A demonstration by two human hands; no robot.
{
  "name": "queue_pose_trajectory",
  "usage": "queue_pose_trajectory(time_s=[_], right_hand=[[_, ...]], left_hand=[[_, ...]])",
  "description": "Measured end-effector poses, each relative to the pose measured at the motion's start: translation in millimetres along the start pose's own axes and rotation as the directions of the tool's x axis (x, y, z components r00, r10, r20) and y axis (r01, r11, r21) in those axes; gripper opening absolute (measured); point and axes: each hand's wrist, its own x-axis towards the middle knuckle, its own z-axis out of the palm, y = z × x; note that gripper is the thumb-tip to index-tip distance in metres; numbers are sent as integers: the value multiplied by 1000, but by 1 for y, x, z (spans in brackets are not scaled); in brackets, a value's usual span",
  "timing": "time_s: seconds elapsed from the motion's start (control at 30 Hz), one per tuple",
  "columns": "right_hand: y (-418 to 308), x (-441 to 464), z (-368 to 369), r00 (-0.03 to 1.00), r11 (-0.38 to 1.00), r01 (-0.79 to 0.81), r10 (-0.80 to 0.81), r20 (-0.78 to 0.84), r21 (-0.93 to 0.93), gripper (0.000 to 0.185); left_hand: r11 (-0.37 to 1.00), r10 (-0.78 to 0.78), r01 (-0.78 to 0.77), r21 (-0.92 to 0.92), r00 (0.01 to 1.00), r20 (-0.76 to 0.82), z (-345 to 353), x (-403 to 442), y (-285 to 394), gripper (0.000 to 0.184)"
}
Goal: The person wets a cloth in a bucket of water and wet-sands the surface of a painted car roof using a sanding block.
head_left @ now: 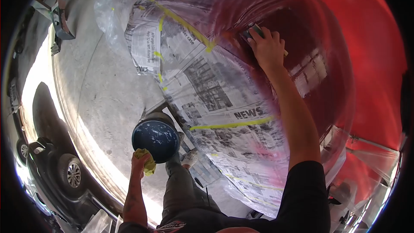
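My right hand (269,51) is closed around a small dark sanding block (255,31) with a tan edge. It presses the block on a glossy dark red car panel (282,23). Low on the left, my left hand (139,164) is shut on a crumpled yellow cloth (149,166). The cloth lies against the rim of a dark bucket (155,140) holding dark liquid with whitish patches on top. Whether those fingers grip the rim too, I cannot tell. Newspaper (202,84) and yellow masking tape (233,124) cover the surface beside the panel.
Clear plastic sheeting (113,17) hangs over the far edge of the newspaper. A red curved surface (366,51) fills the right side. On the left, a dark vehicle (64,172) stands beyond the concrete floor (97,86). My legs (179,185) are close to the bucket.
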Motion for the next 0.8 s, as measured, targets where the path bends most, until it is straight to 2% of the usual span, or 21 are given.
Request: queue_pose_trajectory(time_s=[0.03,0.07,0.17,0.33,0.4,0.47,0.5,0.57,0.7,0.8], right_hand=[[-1,-4,0,997,997,71,-69,-38,44,24],[3,3,0,997,996,75,-73,-40,40,24],[6,28,2,994,993,-30,41,97,-112,26],[-1,13,-10,994,996,42,-34,102,-79,27],[0,16,-9,991,996,78,-73,109,-51,28],[-2,24,-7,988,993,-51,65,138,-102,27],[-7,18,-7,988,993,-50,65,142,-104,27],[-19,5,-9,995,992,57,-48,86,-109,26],[-10,17,-10,994,995,60,-52,101,-81,25],[-19,15,-8,998,988,1,10,69,-151,24]], left_hand=[[1000,-6,6,-3,1000,3,-1,0,-5,65],[1000,-12,12,5,1000,-4,2,-3,-5,64],[998,-5,7,59,1000,-27,6,-5,-13,64],[992,-22,31,125,998,-67,7,-2,-23,67],[978,-2,14,206,998,-59,3,3,-26,69],[980,5,7,198,998,-62,1,5,-28,69],[982,12,-1,190,998,-60,1,5,-28,70],[984,-3,16,180,997,-73,2,7,-28,69],[987,1,12,158,997,-81,1,11,-29,67],[990,0,12,138,996,-86,0,15,-25,67]])
